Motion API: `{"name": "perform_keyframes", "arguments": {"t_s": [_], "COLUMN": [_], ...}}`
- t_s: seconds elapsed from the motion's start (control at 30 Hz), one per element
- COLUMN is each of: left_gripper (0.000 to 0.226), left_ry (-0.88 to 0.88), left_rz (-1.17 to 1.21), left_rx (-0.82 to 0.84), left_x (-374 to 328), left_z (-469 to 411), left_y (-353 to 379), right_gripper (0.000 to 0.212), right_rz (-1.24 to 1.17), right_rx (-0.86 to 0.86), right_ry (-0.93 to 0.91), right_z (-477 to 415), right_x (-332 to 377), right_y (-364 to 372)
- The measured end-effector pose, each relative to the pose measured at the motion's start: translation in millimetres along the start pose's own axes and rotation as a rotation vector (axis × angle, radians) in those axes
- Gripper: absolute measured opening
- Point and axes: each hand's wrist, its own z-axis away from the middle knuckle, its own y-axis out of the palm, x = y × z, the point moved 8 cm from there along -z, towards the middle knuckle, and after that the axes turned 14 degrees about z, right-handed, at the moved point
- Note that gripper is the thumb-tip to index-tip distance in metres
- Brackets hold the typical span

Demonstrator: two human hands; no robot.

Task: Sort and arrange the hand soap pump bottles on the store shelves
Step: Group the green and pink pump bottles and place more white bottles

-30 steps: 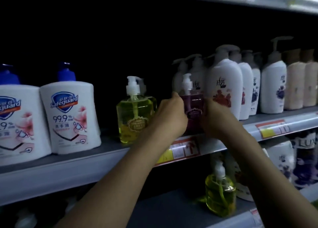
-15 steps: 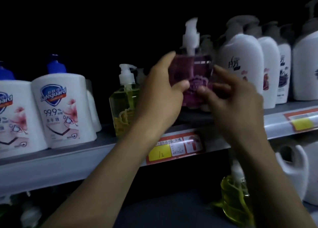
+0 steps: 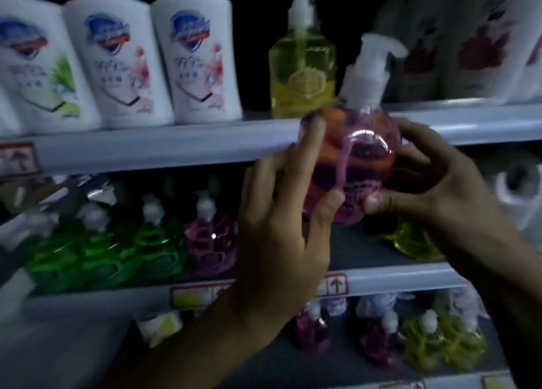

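Note:
Both my hands hold a clear pink pump bottle (image 3: 356,153) with a white pump in front of the upper shelf's edge. My left hand (image 3: 281,221) grips its left side, thumb on the front. My right hand (image 3: 431,180) pinches its right side. A yellow pump bottle (image 3: 302,71) stands on the upper shelf just behind and to the left. On the middle shelf below, several green pump bottles (image 3: 96,247) and one pink pump bottle (image 3: 212,242) stand in a row, with another yellow bottle (image 3: 410,242) partly hidden under my right hand.
White Safeguard bottles (image 3: 193,60) line the upper shelf (image 3: 176,148) at the left; dark blurred bottles (image 3: 475,45) stand at the right. The lowest shelf holds pink bottles (image 3: 313,327) and yellow-green bottles (image 3: 440,341). Price tags (image 3: 193,296) run along the shelf edges.
The pink bottle has come off the upper shelf and down in front of its edge, held in both hands. The view has tipped downward, showing the lower shelves.

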Motion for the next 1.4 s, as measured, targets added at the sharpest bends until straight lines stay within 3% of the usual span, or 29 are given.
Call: {"name": "perform_keyframes", "arguments": {"t_s": [0.23,0.53,0.77,0.9,1.0,1.2,1.4], "left_gripper": [0.056,0.079,0.075,0.072,0.072,0.075,0.087], "left_ry": [-0.247,-0.677,-0.885,-0.919,-0.933,-0.924,-0.715], "left_rz": [-0.117,-0.097,0.07,0.037,-0.029,-0.083,-0.288], "left_rx": [0.158,0.465,0.433,0.393,0.372,0.383,0.548], "left_x": [94,165,188,201,209,211,184], "left_z": [80,104,101,96,95,97,104], "left_y": [-18,26,32,34,30,23,26], "right_gripper": [0.088,0.076,0.052,0.019,0.011,0.016,0.051], "right_rz": [0.115,0.121,0.249,0.311,0.344,0.378,1.077], "right_rx": [0.259,0.201,0.157,0.201,0.247,0.306,0.247], "right_ry": [0.202,0.375,0.493,0.522,0.505,0.478,0.171], "right_z": [1,-13,-30,-45,-53,-55,-22], "right_x": [-86,-176,-200,-207,-209,-208,-170], "right_y": [90,126,138,156,173,184,146]}}
